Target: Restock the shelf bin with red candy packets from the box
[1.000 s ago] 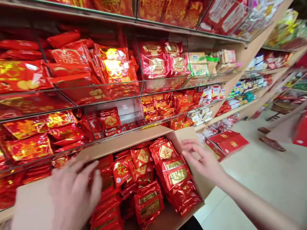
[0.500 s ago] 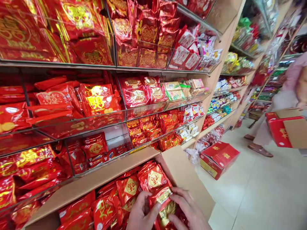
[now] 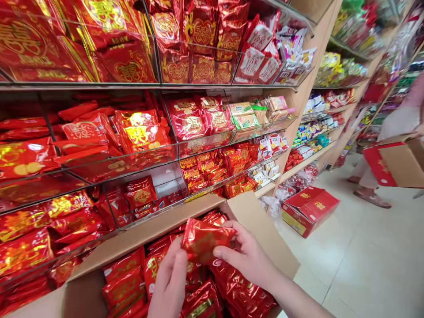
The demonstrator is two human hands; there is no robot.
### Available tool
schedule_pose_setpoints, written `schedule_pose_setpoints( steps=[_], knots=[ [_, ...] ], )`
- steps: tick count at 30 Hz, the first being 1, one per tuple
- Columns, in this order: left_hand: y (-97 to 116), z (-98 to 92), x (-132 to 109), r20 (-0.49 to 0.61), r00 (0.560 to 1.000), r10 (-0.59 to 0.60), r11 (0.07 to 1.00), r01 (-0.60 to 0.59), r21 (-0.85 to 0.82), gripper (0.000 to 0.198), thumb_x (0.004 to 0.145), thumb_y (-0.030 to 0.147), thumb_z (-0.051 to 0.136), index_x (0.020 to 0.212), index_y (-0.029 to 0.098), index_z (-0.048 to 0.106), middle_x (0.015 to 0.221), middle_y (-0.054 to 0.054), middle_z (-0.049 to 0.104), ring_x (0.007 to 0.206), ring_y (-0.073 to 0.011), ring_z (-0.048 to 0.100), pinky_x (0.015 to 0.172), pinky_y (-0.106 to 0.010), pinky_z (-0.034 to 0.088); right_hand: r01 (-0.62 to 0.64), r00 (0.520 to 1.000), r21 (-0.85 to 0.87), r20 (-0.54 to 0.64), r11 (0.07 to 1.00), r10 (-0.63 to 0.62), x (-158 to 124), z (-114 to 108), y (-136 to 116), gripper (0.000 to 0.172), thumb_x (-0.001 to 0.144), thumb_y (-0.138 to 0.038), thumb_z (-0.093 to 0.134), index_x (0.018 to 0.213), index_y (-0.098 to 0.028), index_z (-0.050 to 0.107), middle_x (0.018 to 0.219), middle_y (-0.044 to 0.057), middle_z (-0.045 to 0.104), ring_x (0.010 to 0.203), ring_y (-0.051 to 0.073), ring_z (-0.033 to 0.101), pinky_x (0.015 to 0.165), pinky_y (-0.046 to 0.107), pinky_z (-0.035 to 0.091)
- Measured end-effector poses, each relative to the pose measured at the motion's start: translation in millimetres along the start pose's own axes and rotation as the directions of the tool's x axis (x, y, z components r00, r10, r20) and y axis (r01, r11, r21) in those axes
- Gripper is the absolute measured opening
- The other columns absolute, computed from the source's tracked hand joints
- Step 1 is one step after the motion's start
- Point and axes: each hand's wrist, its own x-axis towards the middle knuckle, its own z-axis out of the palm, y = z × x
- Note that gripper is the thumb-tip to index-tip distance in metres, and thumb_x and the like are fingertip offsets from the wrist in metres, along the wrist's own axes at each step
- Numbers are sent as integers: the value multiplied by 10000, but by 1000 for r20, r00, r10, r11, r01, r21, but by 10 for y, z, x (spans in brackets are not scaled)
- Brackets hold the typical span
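Observation:
Both my hands hold one shiny red packet [image 3: 205, 238] lifted a little above an open cardboard box [image 3: 261, 232]. My left hand [image 3: 170, 280] grips the packet's left end and my right hand [image 3: 247, 254] pinches its right end. The box is full of several similar red foil packets [image 3: 132, 282] with gold print. It sits in front of the lowest shelf.
Glass-fronted shelves [image 3: 142, 159] packed with red and gold packets rise to the left and ahead. A red carton [image 3: 309, 207] lies on the tiled floor to the right. Farther right another person carries a red and brown box [image 3: 394, 163] in the aisle.
My hands have closed on one packet and raised it out of the box. The view has tilted up slightly, and the person at the right has shifted their box.

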Motion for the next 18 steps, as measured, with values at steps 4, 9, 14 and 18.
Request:
schedule_pose_setpoints(
  steps=[4, 9, 14, 18],
  knots=[
    [180, 56, -93, 22, 999, 46, 997, -48, 67, 444, 688, 540, 554, 939, 177, 608, 890, -56, 655, 851, -226, 580, 801, -328, 433, 44, 994, 233, -107, 971, -19, 122, 250, 45, 213, 828, -415, 469, 819, -203, 466, 750, -8, 555, 692, 135, 539, 643, 254, 443],
    [235, 14, -110, 25, 999, 21, 1000, -21, -10, 362, 677, 503, 579, 863, 193, 595, 722, -7, 608, 679, -165, 551, 635, -254, 446, 92, 946, -65, -305, 994, -107, 168, 362, 170, 323, 880, -423, 347, 666, -193, 419, 643, -21, 452, 610, 120, 435, 573, 236, 362],
    [153, -37, -153, -112, 970, 218, 964, -196, 182, 349, 759, 470, 493, 560, 186, 457, 534, 36, 398, 513, -101, 360, 485, -203, 331, 143, 927, -253, -306, 957, -219, 85, 435, 233, 328, 894, -373, 331, 623, -194, 372, 574, -38, 381, 540, 108, 366, 529, 239, 298],
    [86, -56, -246, -104, 958, 265, 943, -236, 233, 372, 796, 460, 442, 547, 187, 398, 534, 44, 334, 509, -94, 299, 466, -204, 290, 118, 919, -164, -356, 979, -170, -31, 502, 248, 334, 893, -388, 320, 626, -196, 372, 569, -38, 375, 523, 107, 356, 501, 233, 302]
  ],
)
